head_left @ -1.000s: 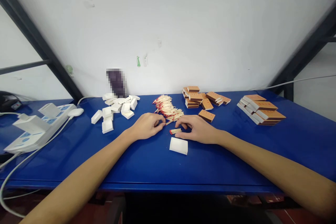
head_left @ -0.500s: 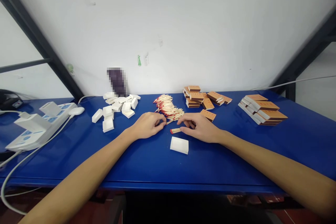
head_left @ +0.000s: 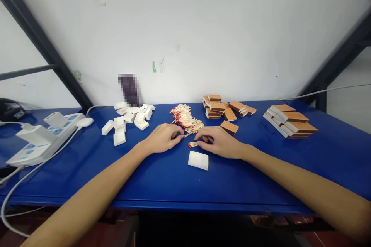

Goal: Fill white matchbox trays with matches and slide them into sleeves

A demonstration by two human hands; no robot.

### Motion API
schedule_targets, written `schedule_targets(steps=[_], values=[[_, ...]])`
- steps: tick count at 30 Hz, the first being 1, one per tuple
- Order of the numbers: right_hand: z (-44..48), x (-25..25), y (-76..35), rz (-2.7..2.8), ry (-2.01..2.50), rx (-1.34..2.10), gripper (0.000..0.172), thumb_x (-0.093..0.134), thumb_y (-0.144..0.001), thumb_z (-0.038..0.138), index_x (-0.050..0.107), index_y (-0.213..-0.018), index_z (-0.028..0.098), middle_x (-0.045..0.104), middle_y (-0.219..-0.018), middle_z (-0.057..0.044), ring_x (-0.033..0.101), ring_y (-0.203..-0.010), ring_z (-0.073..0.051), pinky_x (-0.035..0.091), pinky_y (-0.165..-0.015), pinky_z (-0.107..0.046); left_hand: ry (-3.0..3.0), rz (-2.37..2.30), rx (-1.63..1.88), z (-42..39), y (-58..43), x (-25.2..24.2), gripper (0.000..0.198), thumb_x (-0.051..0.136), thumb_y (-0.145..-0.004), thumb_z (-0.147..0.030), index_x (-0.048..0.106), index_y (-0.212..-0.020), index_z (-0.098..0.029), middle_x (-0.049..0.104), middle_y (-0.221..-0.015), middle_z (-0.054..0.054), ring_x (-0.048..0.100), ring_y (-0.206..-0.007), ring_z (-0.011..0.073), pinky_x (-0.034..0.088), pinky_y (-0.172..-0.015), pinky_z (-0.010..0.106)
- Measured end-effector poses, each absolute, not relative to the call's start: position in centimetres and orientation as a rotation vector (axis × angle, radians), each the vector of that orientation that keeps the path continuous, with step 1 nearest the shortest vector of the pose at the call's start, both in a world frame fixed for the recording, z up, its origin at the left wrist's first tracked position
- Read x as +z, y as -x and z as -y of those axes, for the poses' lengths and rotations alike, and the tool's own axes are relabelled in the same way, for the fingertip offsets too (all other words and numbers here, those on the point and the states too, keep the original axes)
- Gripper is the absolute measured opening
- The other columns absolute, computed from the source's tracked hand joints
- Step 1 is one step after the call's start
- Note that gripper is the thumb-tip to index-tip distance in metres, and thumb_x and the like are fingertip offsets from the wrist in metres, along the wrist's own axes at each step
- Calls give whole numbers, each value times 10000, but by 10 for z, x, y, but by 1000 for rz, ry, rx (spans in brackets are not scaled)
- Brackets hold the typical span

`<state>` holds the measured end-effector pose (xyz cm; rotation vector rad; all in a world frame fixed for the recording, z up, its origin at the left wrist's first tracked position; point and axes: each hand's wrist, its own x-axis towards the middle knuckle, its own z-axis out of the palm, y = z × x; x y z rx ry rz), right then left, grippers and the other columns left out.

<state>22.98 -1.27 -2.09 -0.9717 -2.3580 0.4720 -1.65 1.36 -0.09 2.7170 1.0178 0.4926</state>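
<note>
blue table (head_left: pixel 174 185) — right hand (head_left: pixel 219 142) pinches match bundle (head_left: pixel 192 144), left hand (head_left: pixel 162 138) curled, grip unclear; white tray (head_left: pixel 198 160) nearby, match pile (head_left: pixel 186 117) behind.

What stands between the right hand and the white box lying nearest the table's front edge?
Probably yes, reachable: nothing lies between them. The white box sits alone just nearer than the right hand, which touches a small match bundle.
</note>
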Motion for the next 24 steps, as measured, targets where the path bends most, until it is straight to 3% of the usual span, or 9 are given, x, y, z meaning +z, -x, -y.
schedule_targets(steps=[6, 11, 17, 24], values=[[14, -17, -227, 2419, 965, 446, 205, 580, -916, 355, 685, -859, 188, 586, -687, -3, 478, -613, -128, 338, -588, -253, -2643, -1057, 525, -14, 15, -2, 215, 535, -919, -335, 689, -932, -185, 516, -585, -45, 445, -528, 98, 315, -567, 231], [16, -15, -229, 2425, 948, 446, 162, 601, -887, 332, 676, -851, 193, 523, -646, 17, 460, -586, -120, 330, -570, -246, -2606, -1096, 543, -14, 12, -3, 224, 570, -901, -359, 706, -956, -191, 553, -601, -37, 470, -545, 103, 311, -563, 231], [17, -15, -230, 2392, 929, 472, 134, 589, -870, 294, 663, -823, 192, 509, -627, 24, 442, -563, -117, 331, -557, -248, -2643, -1072, 533, -15, 10, -5, 187, 567, -898, -304, 722, -911, -199, 550, -607, -30, 474, -562, 107, 325, -576, 235], [4, -23, -234, 2142, 1223, 319, 167, 523, -852, 210, 687, -878, 186, 502, -586, 28, 472, -560, -137, 336, -560, -266, -2671, -1008, 519, -16, 10, -6, 174, 567, -890, -266, 722, -911, -189, 551, -605, -27, 475, -557, 107, 346, -589, 231]])
